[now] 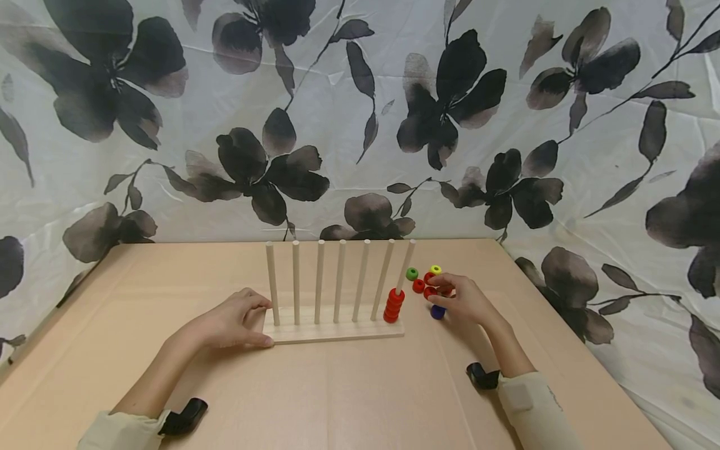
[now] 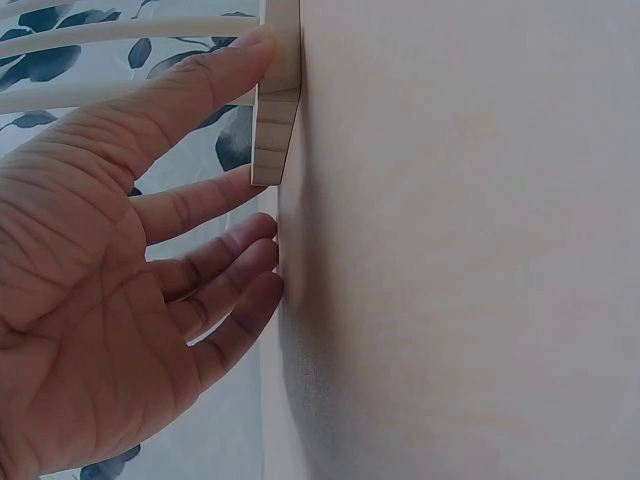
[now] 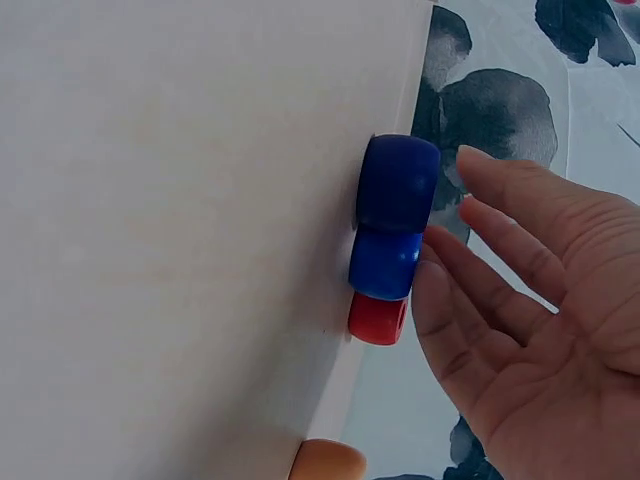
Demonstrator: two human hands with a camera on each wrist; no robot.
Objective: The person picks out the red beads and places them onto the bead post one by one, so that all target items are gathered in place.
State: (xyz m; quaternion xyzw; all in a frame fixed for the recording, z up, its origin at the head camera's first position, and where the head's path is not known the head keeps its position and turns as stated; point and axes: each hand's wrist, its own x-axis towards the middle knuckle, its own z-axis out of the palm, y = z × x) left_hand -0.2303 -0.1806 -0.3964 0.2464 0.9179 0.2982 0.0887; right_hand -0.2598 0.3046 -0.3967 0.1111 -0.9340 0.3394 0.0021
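A pale wooden rack [image 1: 337, 331] with several upright pegs stands on the table. My left hand [image 1: 233, 322] grips its left end; in the left wrist view the thumb lies on the base [image 2: 278, 130] and the index finger touches its end corner. Several red beads [image 1: 394, 306] are stacked on the rightmost peg. Right of the rack, my right hand [image 1: 464, 300] reaches over loose beads, fingers bent loosely. Near its fingertips lie a red bead [image 1: 430, 292] and a blue bead [image 1: 437, 312]. In the right wrist view, nothing shows between thumb and index finger beside a dark blue bead [image 3: 398, 183].
A green bead [image 1: 412, 274], a yellow bead [image 1: 435, 269] and another red bead [image 1: 419, 285] lie behind the right hand's fingers. An orange bead [image 3: 328, 461] shows in the right wrist view. Floral cloth [image 1: 360, 125] hangs behind the wooden table [image 1: 337, 394].
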